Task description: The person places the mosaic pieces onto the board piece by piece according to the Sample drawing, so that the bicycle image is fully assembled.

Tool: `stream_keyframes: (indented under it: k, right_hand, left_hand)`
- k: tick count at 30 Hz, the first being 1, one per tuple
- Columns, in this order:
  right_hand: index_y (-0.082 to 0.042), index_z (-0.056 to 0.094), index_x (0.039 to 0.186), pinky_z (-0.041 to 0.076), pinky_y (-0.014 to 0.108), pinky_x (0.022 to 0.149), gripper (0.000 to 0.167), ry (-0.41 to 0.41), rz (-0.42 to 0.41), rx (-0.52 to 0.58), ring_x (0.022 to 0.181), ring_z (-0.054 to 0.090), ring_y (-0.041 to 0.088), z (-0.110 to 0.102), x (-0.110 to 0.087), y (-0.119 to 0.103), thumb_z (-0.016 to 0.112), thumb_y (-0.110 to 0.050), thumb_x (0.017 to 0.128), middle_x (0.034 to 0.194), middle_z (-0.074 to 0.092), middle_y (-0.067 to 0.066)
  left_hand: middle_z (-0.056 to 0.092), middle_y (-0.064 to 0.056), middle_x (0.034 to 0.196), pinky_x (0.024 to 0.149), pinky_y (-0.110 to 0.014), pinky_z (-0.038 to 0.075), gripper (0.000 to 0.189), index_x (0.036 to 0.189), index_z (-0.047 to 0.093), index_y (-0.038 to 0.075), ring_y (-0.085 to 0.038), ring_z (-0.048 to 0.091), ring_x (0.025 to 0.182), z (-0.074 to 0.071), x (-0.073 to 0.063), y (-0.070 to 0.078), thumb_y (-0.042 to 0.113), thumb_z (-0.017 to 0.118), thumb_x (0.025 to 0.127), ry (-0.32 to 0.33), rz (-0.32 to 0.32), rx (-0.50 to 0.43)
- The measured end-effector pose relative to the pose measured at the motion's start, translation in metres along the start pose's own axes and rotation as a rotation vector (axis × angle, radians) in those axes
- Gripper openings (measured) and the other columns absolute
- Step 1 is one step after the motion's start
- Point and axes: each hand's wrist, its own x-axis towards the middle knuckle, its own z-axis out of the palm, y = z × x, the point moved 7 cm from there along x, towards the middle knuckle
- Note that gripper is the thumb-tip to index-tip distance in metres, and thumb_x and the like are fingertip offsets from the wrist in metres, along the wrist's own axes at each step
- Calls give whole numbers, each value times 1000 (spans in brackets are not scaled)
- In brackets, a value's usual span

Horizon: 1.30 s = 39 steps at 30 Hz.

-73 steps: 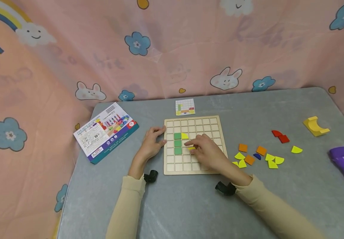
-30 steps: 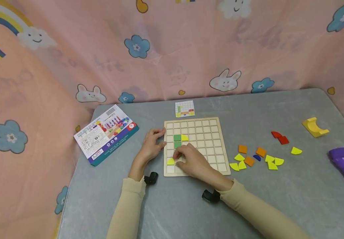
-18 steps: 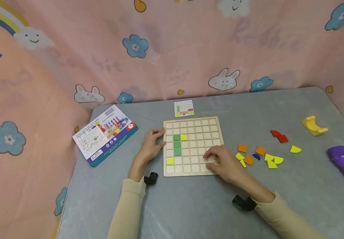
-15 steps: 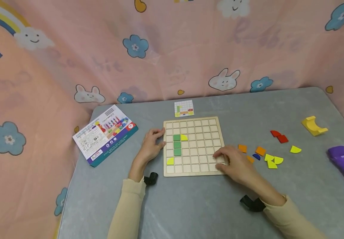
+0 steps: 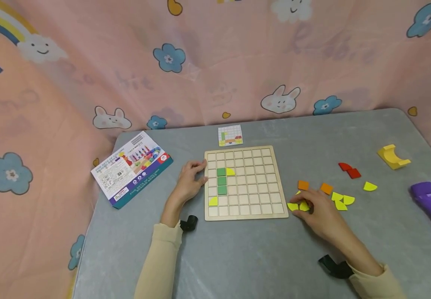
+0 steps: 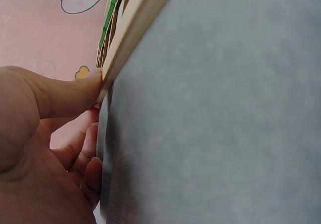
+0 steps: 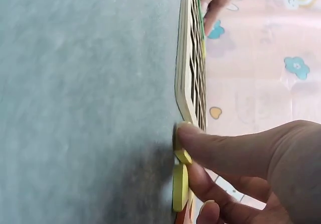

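My left hand (image 5: 190, 180) rests against the left edge of a wooden grid board (image 5: 254, 191); in the left wrist view, the thumb (image 6: 70, 96) presses on its rim. Three green square tiles (image 5: 221, 181) form a column on the board. One yellow quarter-circle tile (image 5: 230, 172) lies beside the top green one, and another yellow tile (image 5: 213, 201) sits lower left. Right of the board, my right hand (image 5: 321, 211) has thumb and forefinger spread around a yellow quarter-circle tile (image 5: 292, 207), a gap still showing between the fingertips. More yellow (image 7: 180, 188) shows close by in the right wrist view.
A pattern card (image 5: 230, 136) lies behind the board, and a printed box (image 5: 132, 168) at left. Orange tiles (image 5: 326, 188), more yellow tiles (image 5: 348, 200) and red tiles (image 5: 354, 173) are scattered right. Beyond them are a yellow curved block (image 5: 392, 158) and a purple object (image 5: 430, 207).
My right hand left a yellow tile at the board's lower left, then moved right across the board to the loose yellow tiles. My left hand stays at the board's edge.
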Motion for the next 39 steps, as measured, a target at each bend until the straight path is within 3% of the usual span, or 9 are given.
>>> stream_keyframes:
  k: [7,13,18,24,28,35,39]
  right_hand:
    - [-7,80,109,39,33,71,25,-13,32,-10,85,51,21,0,6,-6,85,-1,85,90,65,3]
    - [-9,78,120,40,33,74,30,-9,-17,23,91,53,22,-2,15,-22,79,0,91,98,65,6]
    - [-9,77,109,40,35,78,20,0,-62,87,91,52,22,4,26,-38,78,1,92,96,66,6]
    - [-10,70,94,38,29,68,15,-28,-51,173,76,48,17,24,39,-58,83,-5,89,80,58,2]
    - [-12,70,88,39,33,77,18,-43,-76,191,85,50,19,44,47,-79,87,-5,85,86,64,2]
    - [-11,81,105,43,35,82,15,-143,-184,171,93,49,18,75,54,-112,78,-4,93,95,65,0]
    - [-12,81,101,43,35,81,11,-166,-184,201,90,50,17,84,60,-119,76,-4,94,94,67,0]
  left_hand:
    - [49,-18,152,122,-55,28,59,158,49,8,-35,39,144,0,1,0,7,69,102,-1,9,-6]
    - [49,-18,152,122,-55,27,59,157,50,8,-35,39,144,-1,1,1,7,69,102,-3,13,1]
    - [49,-18,151,122,-55,28,59,158,50,8,-35,39,144,-1,2,1,7,69,101,-6,16,7]
    - [49,-18,152,122,-56,28,59,157,50,7,-36,39,144,-2,1,2,6,69,102,1,18,3]
    - [49,-19,152,122,-56,28,59,157,50,7,-37,39,145,-2,0,1,6,69,101,2,17,5]
    - [48,-18,153,123,-56,28,59,157,50,8,-37,39,145,0,0,-1,7,69,102,-1,9,7]
    - [49,-18,153,122,-56,29,58,157,50,8,-37,39,145,0,0,0,7,68,102,1,15,9]
